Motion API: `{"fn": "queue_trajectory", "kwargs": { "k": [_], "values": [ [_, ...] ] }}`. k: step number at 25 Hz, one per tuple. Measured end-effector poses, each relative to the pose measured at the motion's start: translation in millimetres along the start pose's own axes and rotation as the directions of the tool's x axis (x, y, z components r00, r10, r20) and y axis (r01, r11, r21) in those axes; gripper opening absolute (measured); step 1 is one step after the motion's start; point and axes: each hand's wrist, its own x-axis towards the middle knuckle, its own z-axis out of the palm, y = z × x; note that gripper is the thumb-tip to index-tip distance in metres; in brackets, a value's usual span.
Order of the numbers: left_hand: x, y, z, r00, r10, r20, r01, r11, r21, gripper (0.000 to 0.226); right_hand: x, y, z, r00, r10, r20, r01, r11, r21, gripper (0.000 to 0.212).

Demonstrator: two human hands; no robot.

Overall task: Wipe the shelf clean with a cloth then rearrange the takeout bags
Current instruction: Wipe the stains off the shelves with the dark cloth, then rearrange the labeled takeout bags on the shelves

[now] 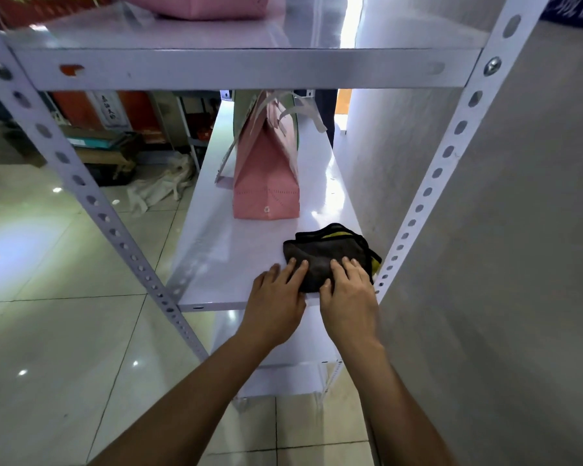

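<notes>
Cloth (327,253): dark, folded, at 4 o'clock of the shelf (236,264), near its front edge.
Grip: left hand (276,297) and right hand (347,297) lie flat, fingers spread, pressing the cloth.
Risk: a far sweep toward 12 o'clock could topple the pink bag (266,176).
Hidden: the bag behind it and the shelf's far end.

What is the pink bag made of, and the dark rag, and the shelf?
The pink bag looks like matte paper, with sharp creases. The dark cloth looks like soft fabric, bunched with stitched edges. The shelf is probably glossy painted metal; it reflects light.
</notes>
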Motion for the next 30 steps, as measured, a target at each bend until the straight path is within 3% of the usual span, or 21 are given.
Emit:
{"fn": "queue_trajectory", "kwargs": {
  "k": [5, 10, 19, 30],
  "values": [
    [-34.4, -7.0, -2.5, 0.998, -0.022, -0.053, 0.02, 0.999, -0.038, 0.063, -19.5, -2.2, -1.0, 0.994, -0.007, -0.11, 0.027, 0.983, 0.181, 0.039],
    [-77.7, -12.8, -5.3, 0.994, -0.084, -0.072, 0.074, 0.989, -0.13, 0.051, -47.6, -18.7, 6.3, 0.983, -0.105, -0.153, 0.143, 0.954, 0.263, 0.034],
    [-133.8, -52.4, -26.0, 0.971, -0.153, -0.185, 0.125, 0.98, -0.157, 0.03, -87.8, -75.2, 5.4, 0.979, -0.201, 0.027, 0.172, 0.893, 0.415, 0.032],
    [-211.5, -200.1, -78.5, 0.949, -0.223, -0.221, 0.16, 0.949, -0.27, 0.032, -158.7, -230.9, 35.7, 0.95, -0.248, 0.188, 0.158, 0.904, 0.397, 0.026]
  ]
}}
